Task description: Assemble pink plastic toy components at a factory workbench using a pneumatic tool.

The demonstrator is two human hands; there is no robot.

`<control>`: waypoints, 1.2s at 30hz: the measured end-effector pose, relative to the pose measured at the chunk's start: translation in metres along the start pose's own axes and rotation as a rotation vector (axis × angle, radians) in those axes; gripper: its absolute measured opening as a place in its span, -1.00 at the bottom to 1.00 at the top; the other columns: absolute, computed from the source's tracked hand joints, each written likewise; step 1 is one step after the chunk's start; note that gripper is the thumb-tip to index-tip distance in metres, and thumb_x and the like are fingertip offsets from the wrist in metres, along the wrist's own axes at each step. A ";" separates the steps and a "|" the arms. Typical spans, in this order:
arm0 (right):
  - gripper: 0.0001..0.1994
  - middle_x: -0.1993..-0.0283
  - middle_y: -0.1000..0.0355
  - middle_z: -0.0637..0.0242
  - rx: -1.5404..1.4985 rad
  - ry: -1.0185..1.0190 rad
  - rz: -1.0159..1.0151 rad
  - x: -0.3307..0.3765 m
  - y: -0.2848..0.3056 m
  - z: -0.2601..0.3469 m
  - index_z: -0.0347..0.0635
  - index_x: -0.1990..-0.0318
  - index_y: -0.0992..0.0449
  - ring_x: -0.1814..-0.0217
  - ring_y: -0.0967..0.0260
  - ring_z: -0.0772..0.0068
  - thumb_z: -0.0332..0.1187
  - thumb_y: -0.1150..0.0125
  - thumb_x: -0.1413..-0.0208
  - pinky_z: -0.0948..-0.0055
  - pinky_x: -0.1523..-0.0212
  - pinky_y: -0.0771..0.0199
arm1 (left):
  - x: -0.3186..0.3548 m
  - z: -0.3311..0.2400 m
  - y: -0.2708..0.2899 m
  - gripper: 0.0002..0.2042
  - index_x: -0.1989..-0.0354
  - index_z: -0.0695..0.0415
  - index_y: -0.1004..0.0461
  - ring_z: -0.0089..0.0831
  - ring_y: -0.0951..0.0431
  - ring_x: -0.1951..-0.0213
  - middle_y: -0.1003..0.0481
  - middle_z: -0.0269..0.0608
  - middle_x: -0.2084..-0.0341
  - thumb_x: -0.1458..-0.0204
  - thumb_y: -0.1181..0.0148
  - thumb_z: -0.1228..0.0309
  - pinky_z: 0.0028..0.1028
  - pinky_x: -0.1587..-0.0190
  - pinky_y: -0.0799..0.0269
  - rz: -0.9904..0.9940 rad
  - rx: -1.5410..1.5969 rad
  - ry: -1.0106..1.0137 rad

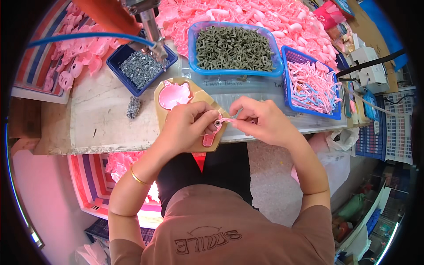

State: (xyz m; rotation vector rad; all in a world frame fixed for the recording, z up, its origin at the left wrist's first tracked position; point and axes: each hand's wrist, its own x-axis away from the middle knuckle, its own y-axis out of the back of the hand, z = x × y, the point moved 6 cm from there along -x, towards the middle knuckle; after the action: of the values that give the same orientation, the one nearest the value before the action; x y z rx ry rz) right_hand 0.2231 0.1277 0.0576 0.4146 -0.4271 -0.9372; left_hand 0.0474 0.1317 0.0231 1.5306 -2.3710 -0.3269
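Over a tan shaped fixture (161, 115) at the table's front edge, my left hand (187, 123) pinches a small pink plastic part (208, 140) with a round dark-centred ring near its top. From the right, my right hand (265, 121) is closed on the end of a thin pink strip (227, 119) that reaches to the ring. My fingertips hide part of where the two meet. A pink rounded shell (174, 94) lies in the fixture's upper recess, just beyond my left hand.
Behind the fixture stand a blue tray (140, 90) of small screws, a blue tub (234, 73) of olive-green clips and a blue basket (338, 115) of pink and blue strips. A screwdriver tool (152, 33) hangs above the screws. Pink shells (260, 11) are heaped at the back.
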 end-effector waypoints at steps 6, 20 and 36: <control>-0.79 0.43 -0.56 0.23 0.103 0.163 0.032 -0.004 -0.009 0.004 -0.19 0.11 -0.58 0.46 -0.53 0.47 -0.42 -0.30 -0.09 0.49 0.35 -0.52 | 0.002 0.003 0.003 -0.74 0.27 0.37 -0.57 -0.63 -0.55 0.44 -0.56 -0.30 0.51 -0.29 -0.07 0.39 -0.59 0.33 -0.49 0.211 0.384 0.113; -0.86 0.37 -0.46 0.36 0.651 0.492 -0.190 -0.055 -0.067 0.031 -0.09 0.31 -0.56 0.32 -0.50 0.24 -0.26 -0.30 -0.03 0.25 0.35 -0.49 | 0.029 0.021 0.086 -0.78 0.11 0.25 -0.57 -0.58 -0.54 0.42 -0.56 -0.25 0.49 -0.28 -0.08 0.38 -0.52 0.32 -0.47 -0.317 -0.070 -0.009; -0.84 0.31 -0.50 0.24 0.602 0.248 0.097 -0.081 -0.083 0.024 -0.15 0.28 -0.54 0.24 -0.50 0.03 -0.34 -0.28 0.02 0.09 0.26 -0.48 | 0.063 0.017 0.038 -0.74 0.15 0.09 -0.52 -0.19 -0.37 -0.16 -0.44 -0.25 0.00 0.00 -0.28 0.29 -0.16 -0.31 -0.23 -0.161 -0.885 -0.542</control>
State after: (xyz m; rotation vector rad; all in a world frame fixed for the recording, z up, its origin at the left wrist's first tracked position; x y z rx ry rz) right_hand 0.1117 0.1477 0.0213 1.0374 -0.4928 -0.6384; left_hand -0.0153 0.0902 0.0286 1.2524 -1.9259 -1.7303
